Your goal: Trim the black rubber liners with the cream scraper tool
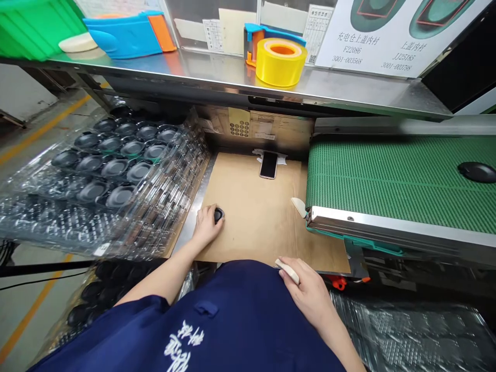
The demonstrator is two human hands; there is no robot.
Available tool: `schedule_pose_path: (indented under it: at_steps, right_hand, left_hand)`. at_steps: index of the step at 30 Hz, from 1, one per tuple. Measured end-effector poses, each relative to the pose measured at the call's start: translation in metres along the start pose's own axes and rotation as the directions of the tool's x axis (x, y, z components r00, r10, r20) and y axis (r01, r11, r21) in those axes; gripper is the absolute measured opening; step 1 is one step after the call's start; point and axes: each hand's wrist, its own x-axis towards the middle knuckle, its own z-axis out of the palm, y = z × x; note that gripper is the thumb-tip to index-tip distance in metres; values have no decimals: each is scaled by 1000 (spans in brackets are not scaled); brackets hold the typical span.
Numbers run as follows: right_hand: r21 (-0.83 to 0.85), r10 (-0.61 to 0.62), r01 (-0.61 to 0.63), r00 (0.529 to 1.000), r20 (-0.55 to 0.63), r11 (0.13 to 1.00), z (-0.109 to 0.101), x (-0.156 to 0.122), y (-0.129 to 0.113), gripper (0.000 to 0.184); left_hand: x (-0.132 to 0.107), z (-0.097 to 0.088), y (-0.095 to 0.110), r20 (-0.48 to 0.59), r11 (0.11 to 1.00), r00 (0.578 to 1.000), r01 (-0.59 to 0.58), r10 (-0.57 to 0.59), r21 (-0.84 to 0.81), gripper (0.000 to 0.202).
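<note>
My left hand [207, 227] rests at the left side of a brown cardboard sheet [248, 212]. Its fingers are closed round a small black rounded part [219, 215]. Close to my body, at the sheet's front edge, my right hand [308, 289] grips a slim cream-coloured piece [289, 272]; its exact kind I cannot make out. Another cream, pointed piece [298, 207] lies by the end of the conveyor. A phone [268, 165] lies at the back of the cardboard.
Stacked clear plastic trays holding black round parts [116, 167] stand at left. A green conveyor belt [387, 175] at right carries a black oval part [477, 171]. Above, a metal shelf [217, 72] bears yellow tape [281, 62], a blue dispenser [120, 36] and a green bin [39, 28].
</note>
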Motion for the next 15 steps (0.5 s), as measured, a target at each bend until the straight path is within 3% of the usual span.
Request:
schedule_pose_path:
  at_steps: [6,9,12,15]
  right_hand:
    - [34,36,-36,999,-4,999,-5,-8,7,25]
    - [51,73,-72,997,-19,996,-9,-14,11,25]
    - [65,138,-135,989,-49,989,-15,-23,17,24]
    - [81,206,-199,975,-81,977,-25,-35,27,22]
  left_hand:
    - [23,-17,-7,-72,990,993,97,-91,99,51]
    - [25,-24,2,-85,989,993,96,-86,113,51]
    - [26,-29,28,-156,995,987,44,-29,89,64]
    - [39,-34,79,-215,989,965,-144,148,31,73]
